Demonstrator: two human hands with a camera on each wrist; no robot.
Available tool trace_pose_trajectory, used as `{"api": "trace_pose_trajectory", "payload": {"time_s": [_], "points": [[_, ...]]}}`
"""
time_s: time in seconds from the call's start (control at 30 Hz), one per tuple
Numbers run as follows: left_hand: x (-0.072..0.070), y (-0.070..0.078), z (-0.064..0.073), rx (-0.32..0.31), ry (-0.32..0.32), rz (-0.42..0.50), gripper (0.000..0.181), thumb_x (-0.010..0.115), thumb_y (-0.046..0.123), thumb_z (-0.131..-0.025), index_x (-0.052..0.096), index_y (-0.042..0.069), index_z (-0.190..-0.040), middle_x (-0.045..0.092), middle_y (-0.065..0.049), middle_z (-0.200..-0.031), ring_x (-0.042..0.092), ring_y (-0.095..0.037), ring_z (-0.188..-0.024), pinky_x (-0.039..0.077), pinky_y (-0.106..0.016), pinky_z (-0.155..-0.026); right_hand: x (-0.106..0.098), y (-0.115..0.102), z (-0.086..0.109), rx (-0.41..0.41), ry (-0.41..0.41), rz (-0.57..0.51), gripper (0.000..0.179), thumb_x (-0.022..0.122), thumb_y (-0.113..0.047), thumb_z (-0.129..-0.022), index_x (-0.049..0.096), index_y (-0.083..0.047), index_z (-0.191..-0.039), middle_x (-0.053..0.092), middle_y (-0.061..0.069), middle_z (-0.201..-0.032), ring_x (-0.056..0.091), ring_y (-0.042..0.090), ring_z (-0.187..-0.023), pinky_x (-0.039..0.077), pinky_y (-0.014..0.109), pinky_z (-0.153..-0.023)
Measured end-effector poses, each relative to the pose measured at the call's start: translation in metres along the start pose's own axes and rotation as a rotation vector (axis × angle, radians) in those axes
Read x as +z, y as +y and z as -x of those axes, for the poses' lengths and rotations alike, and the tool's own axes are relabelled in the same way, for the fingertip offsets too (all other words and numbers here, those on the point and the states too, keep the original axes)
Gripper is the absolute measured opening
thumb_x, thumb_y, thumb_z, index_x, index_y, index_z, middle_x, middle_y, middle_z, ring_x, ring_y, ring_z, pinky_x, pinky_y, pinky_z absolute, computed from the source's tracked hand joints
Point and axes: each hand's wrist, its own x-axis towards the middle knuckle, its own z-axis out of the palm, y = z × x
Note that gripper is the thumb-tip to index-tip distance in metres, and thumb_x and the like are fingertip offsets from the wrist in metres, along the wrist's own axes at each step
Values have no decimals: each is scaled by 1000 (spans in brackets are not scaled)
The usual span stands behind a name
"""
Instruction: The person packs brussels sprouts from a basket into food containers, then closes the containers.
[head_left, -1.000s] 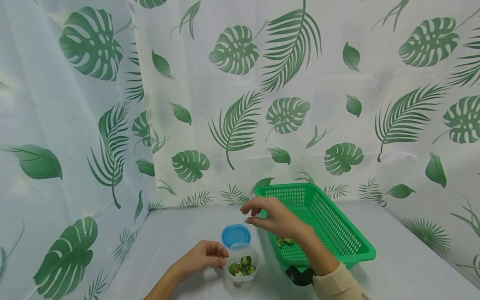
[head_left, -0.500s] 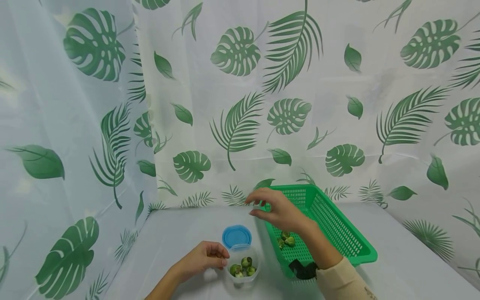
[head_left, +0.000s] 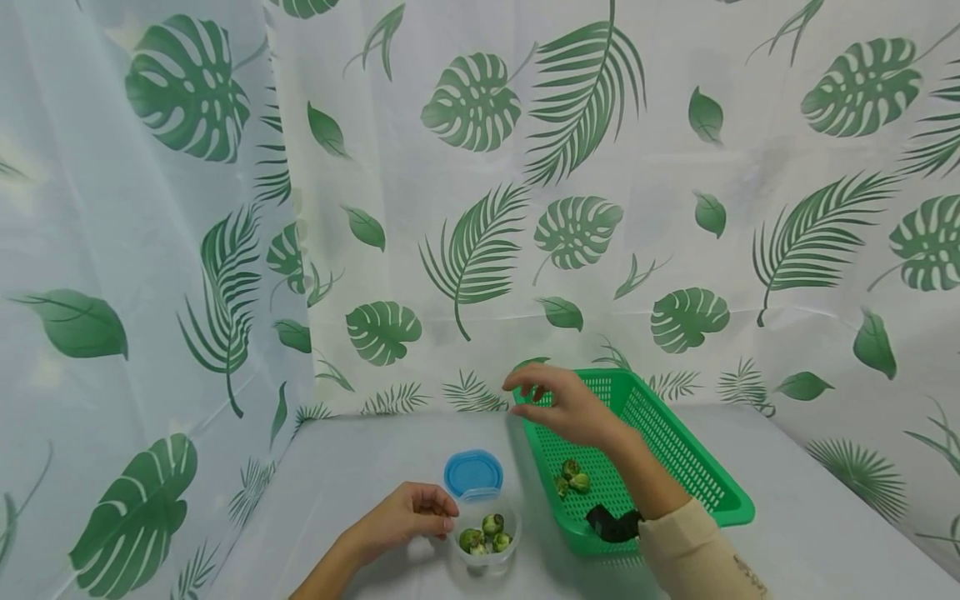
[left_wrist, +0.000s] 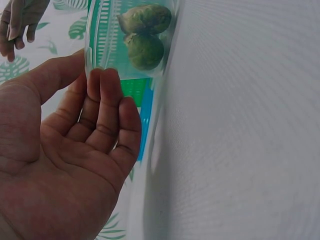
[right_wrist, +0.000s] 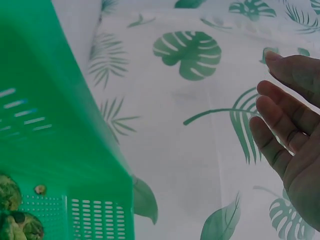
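Observation:
A small clear plastic container [head_left: 486, 563] holds several Brussels sprouts [head_left: 472, 539]. At its left side, my left hand [head_left: 411, 515] holds the rim with curled fingers, the thumb and fingertips right at the edge in the left wrist view. A hinged or adjoining clear tab shows at the container's back, beside a blue lid [head_left: 473, 474] lying flat. My right hand [head_left: 564, 406] is raised over the left part of a green basket [head_left: 686, 446], fingers loosely bent and nothing in them. More Brussels sprouts [head_left: 577, 482] sit on the basket floor, near its left wall.
The basket stands on the white table [head_left: 360, 458] to the container's right, its long sides running away from me. A dark wrist band [head_left: 611, 525] on my right arm overlaps the basket's near end. Leaf-printed curtains [head_left: 480, 167] rise behind and at both sides.
My right hand has moved up and to the right, over the basket, uncovering the sprouts inside it. The left hand and the container have stayed in place.

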Motion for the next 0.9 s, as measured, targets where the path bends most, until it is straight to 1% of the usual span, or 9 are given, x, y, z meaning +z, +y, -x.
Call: {"api": "trace_pose_trajectory", "payload": {"time_s": [0.17,0.33,0.47,0.57,0.67,0.9], "points": [[1,1,1,-3,3,-3,27,69,9,-99,66,-11,-116,71,0,-93,67,-14,-84,59,-29,-78,-5,10,0,15,3,25,31,77,-10,-94,72,-17,-124,72,1,-123,66,17,-99,59,34,-83],[1,2,1,-4,3,1,28,69,9,-99,66,-12,-117,71,0,-93,67,-14,-84,59,-29,-77,-10,22,2,16,27,29,29,77,-10,-94,72,-15,-123,72,3,-119,66,21,-97,59,35,-81],[0,1,1,-7,-1,0,29,69,9,-99,65,-13,-118,71,1,-93,66,-13,-84,58,-29,-77,-13,31,5,56,34,27,26,76,-12,-96,72,-14,-122,73,7,-118,66,25,-97,58,37,-82],[0,1,1,-6,-1,-3,29,68,9,-99,65,-13,-118,71,1,-93,67,-13,-84,58,-28,-77,-15,37,7,94,36,30,25,74,-13,-97,72,-15,-122,73,6,-118,66,23,-98,58,37,-83],[0,1,1,-4,0,-3,29,69,9,-99,65,-12,-117,71,0,-93,67,-13,-84,58,-28,-77,-17,41,9,129,45,37,25,74,-12,-97,73,-16,-122,73,2,-117,65,21,-99,57,38,-84],[0,1,0,-6,-1,6,28,69,9,-99,65,-12,-117,71,0,-93,67,-13,-84,58,-28,-77,-21,53,13,180,52,41,25,74,-11,-97,73,-14,-122,73,4,-119,66,21,-98,57,40,-85]]}}
